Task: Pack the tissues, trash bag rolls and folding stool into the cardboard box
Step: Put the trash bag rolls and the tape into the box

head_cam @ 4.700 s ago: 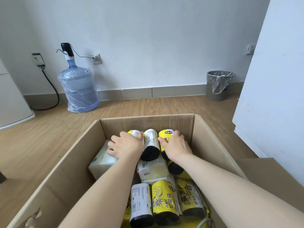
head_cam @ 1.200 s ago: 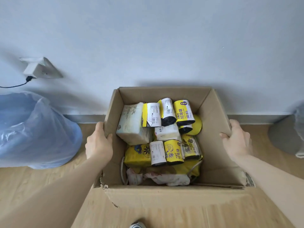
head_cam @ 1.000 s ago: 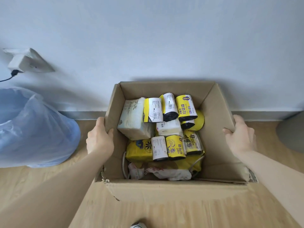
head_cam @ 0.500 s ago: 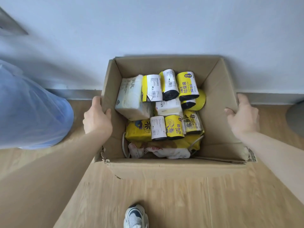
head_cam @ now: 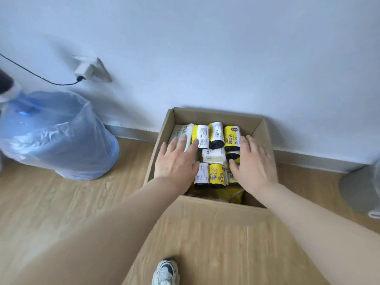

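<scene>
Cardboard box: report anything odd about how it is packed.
Nothing spilled or damaged shows. The trash bag rolls lie unevenly, some crosswise, over a tissue pack in the cardboard box.

Yellow-and-black trash bag rolls [head_cam: 232, 138] in a brown cardboard box [head_cam: 213, 204]

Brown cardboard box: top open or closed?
Open. The brown cardboard box shows yellow trash bag rolls inside; the near flap hangs outward.
</scene>
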